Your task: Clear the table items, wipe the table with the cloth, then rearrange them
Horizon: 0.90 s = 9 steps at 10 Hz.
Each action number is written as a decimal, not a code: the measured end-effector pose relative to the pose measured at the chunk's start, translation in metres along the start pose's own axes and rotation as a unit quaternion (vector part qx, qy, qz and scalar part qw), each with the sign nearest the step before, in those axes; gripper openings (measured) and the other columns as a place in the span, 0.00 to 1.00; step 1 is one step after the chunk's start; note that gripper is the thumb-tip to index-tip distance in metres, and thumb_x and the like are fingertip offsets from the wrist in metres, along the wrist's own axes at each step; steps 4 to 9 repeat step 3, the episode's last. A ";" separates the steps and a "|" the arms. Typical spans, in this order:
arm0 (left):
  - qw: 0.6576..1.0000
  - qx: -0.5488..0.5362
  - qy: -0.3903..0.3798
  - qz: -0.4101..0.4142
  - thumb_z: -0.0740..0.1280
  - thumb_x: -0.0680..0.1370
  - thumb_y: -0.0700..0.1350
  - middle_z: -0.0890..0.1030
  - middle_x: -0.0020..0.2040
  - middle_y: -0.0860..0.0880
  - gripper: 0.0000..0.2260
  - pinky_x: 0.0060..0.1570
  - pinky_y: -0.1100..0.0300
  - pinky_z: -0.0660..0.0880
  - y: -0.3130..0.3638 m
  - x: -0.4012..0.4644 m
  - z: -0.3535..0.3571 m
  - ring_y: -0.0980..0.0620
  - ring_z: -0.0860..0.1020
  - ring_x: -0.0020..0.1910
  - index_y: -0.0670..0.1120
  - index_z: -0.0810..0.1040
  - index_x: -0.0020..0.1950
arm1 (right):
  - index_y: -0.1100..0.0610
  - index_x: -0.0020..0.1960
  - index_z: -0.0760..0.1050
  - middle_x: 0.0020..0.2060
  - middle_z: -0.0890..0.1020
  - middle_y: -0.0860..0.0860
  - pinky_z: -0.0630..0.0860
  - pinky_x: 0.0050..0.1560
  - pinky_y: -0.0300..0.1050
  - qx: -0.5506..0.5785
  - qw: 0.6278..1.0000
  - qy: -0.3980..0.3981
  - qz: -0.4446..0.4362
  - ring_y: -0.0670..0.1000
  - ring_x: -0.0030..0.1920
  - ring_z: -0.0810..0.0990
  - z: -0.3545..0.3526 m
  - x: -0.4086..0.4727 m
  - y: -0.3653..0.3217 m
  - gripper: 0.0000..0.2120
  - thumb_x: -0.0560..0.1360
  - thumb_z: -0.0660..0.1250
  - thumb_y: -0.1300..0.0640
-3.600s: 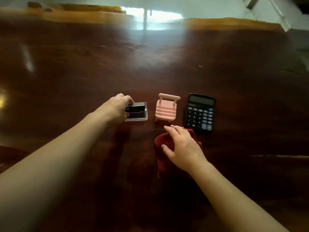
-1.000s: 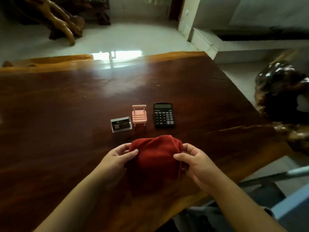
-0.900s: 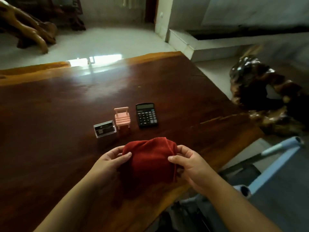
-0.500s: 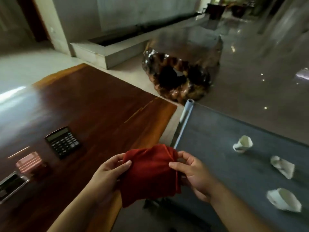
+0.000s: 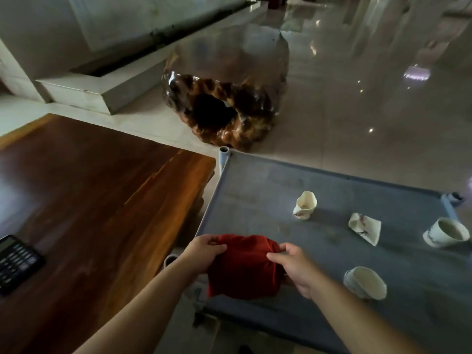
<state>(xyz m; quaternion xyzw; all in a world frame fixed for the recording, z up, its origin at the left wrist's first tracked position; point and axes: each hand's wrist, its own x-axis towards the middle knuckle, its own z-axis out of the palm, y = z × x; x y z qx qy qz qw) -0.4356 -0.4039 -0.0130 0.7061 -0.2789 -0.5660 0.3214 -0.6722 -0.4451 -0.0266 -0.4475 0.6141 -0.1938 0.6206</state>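
I hold a folded red cloth [image 5: 242,267] between both hands over the near left part of a grey fabric cot [image 5: 319,190]. My left hand [image 5: 204,251] pinches its left upper edge and my right hand [image 5: 296,267] grips its right side. The dark wooden table [image 5: 97,190] lies to the left. A black calculator [image 5: 15,261] rests on it at the far left edge of the view. The pink toy chair and the clear card box are out of view.
Several white crumpled paper cups lie on the grey cot, one at the middle [image 5: 305,208], one near my right wrist [image 5: 365,283], one at the far right [image 5: 445,232]. A large glossy carved root stump [image 5: 224,98] stands on the tiled floor behind.
My view has swung right, away from the wooden table toward the grey cot. Both hands have carried the red cloth off the table and over the cot's near left part.
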 end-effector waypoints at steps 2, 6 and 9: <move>0.994 0.088 0.059 0.038 0.72 0.76 0.46 0.78 0.59 0.52 0.24 0.45 0.64 0.77 -0.012 0.019 0.004 0.55 0.79 0.52 0.48 0.71 0.71 | 0.48 0.54 0.77 0.55 0.83 0.50 0.79 0.59 0.50 -0.119 0.991 0.033 -0.058 0.49 0.54 0.83 0.004 0.035 0.013 0.11 0.75 0.75 0.56; 0.985 0.116 0.087 0.097 0.73 0.75 0.52 0.76 0.66 0.52 0.27 0.44 0.69 0.73 -0.012 0.004 -0.009 0.56 0.77 0.58 0.51 0.70 0.73 | 0.40 0.54 0.74 0.56 0.78 0.42 0.77 0.55 0.47 -0.202 0.972 0.056 -0.104 0.47 0.57 0.80 0.003 0.032 0.014 0.12 0.75 0.74 0.49; 0.985 0.116 0.087 0.097 0.73 0.75 0.52 0.76 0.66 0.52 0.27 0.44 0.69 0.73 -0.012 0.004 -0.009 0.56 0.77 0.58 0.51 0.70 0.73 | 0.40 0.54 0.74 0.56 0.78 0.42 0.77 0.55 0.47 -0.202 0.972 0.056 -0.104 0.47 0.57 0.80 0.003 0.032 0.014 0.12 0.75 0.74 0.49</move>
